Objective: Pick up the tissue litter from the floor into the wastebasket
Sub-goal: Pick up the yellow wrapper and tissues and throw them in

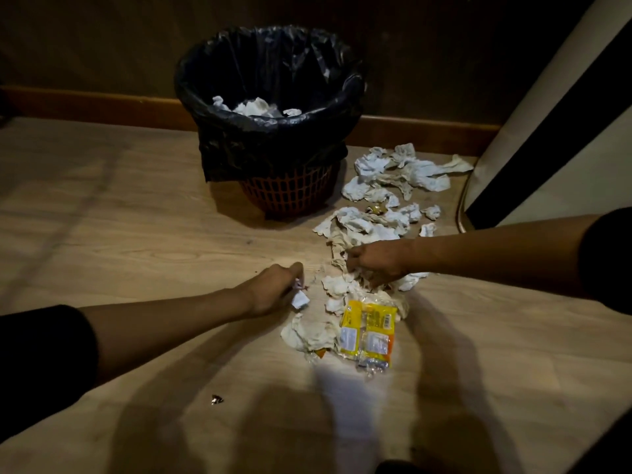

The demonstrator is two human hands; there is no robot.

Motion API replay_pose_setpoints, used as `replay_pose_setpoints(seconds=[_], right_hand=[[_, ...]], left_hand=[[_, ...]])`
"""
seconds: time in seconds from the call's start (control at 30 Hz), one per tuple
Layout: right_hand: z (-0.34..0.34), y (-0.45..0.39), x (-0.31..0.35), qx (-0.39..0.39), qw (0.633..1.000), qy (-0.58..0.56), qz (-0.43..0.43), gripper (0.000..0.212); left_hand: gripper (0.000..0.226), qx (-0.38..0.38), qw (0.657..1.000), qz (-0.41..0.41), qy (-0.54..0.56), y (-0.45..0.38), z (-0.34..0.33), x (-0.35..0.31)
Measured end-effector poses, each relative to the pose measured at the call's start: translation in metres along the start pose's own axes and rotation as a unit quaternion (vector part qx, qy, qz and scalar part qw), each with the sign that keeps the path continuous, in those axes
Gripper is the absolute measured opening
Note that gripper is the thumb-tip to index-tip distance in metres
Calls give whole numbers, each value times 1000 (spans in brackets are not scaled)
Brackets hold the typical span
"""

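Wood-grain floor, dim room, dark wall with brown skirting board behind. Red lattice wastebasket upright near the skirting, lined with a black plastic bag folded over its rim; several white tissues already inside. Tissue litter strewn on the floor to the right of the wastebasket and trailing toward the camera in a loose band: one cluster beside the basket's base, a second just below it, a third nearest the camera. Yellow plastic wrapper flat on the floor, touching the nearest tissue clump on its right side. Small dark scrap alone on the floor, well apart from the rest. Left hand low over the floor, fingers curled around a small white tissue piece, at the left edge of the nearest clump. Right hand pressed down on the middle of the band, fingers bent into a beige crumpled tissue; whether gripped or merely touched, cannot tell. Both forearms bare, dark sleeves at the frame edges. Pale curved furniture edge with a dark stripe at far right.
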State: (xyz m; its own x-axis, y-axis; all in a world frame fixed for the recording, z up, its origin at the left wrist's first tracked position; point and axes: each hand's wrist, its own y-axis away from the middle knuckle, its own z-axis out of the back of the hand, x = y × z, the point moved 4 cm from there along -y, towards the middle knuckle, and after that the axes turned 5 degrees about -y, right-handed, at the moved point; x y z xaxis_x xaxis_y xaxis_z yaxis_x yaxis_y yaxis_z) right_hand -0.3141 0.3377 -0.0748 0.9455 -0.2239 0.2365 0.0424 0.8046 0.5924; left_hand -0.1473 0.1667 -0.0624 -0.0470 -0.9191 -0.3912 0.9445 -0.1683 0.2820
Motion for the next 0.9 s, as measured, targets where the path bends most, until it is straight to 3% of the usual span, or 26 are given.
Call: replay_pose_setpoints(seconds=[0.1,0.2,0.33,0.43,0.57,0.7,0.9], right_hand=[[0,-1,-1,-12,1000,0,9,50],[4,-2,-5,-17,1000,-6,4,49],[5,-2,-7,-21,1000,-18,6,51],[5,-1,-7,-23,999,-22,12,51],[5,-3,-6,-29,999,-23,11,52],[7,-4,-8,-41,999,-23,15,50],[5,-10,-8,-45,999,-25,11,45]], left_hand=[[48,40,994,-86,-50,-11,-5,-39],[50,81,967,-176,-163,-18,-16,-69],[44,38,976,-159,-147,-21,-39,-77],[77,39,987,-110,-112,-17,-56,-77],[101,34,972,-121,-197,-16,-68,-84],[92,-4,940,-228,-254,-22,-66,-91],[62,33,933,-221,-282,-27,-86,-73]])
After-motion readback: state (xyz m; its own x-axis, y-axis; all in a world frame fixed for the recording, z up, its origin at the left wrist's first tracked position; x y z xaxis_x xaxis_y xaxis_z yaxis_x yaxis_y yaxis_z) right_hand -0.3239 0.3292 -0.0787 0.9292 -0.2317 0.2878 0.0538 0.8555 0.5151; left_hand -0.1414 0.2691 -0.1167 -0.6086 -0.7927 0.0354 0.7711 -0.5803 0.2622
